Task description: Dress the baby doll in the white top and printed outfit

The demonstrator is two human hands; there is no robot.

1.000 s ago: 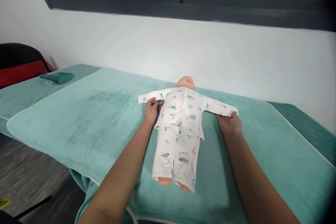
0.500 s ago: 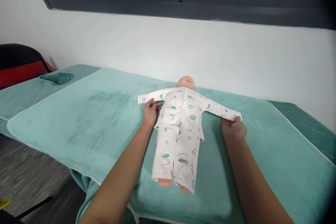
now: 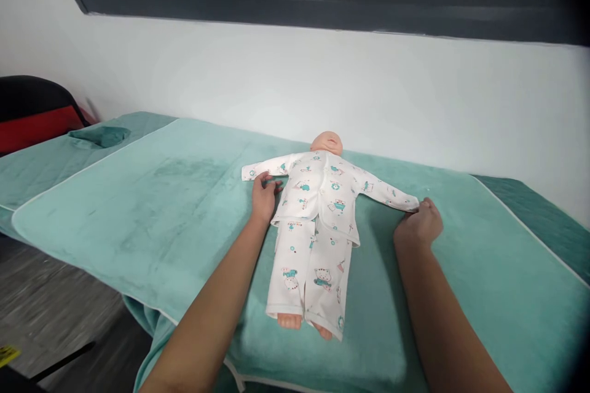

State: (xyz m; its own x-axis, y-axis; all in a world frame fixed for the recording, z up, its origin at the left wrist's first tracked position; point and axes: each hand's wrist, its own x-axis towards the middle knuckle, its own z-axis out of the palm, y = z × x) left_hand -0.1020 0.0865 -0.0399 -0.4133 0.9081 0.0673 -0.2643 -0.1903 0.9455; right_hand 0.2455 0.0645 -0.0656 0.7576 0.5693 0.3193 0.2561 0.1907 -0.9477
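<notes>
A baby doll (image 3: 327, 143) lies on its back, head toward the wall, in a white printed long-sleeved top (image 3: 318, 190) and matching trousers (image 3: 306, 270). Its toes show below the trouser legs. My right hand (image 3: 420, 221) is closed on the cuff of the sleeve (image 3: 389, 194) stretched out to the right. Beside the doll's trunk, my left hand (image 3: 264, 196) rests just under the other sleeve (image 3: 265, 169), fingers apart and holding nothing. Whether its fingertips touch that sleeve is hard to see. No doll hands show at either cuff.
A green cloth with pale piping (image 3: 124, 215) covers the bed. Behind it stand a white wall (image 3: 276, 80) and a dark window frame (image 3: 304, 6). A black and red chair (image 3: 39, 110) is at the far left, near a crumpled green cloth piece (image 3: 99, 136).
My right hand has shifted a little right, from under the sleeve to its cuff end, where it now pinches the fabric. My left hand has hardly moved.
</notes>
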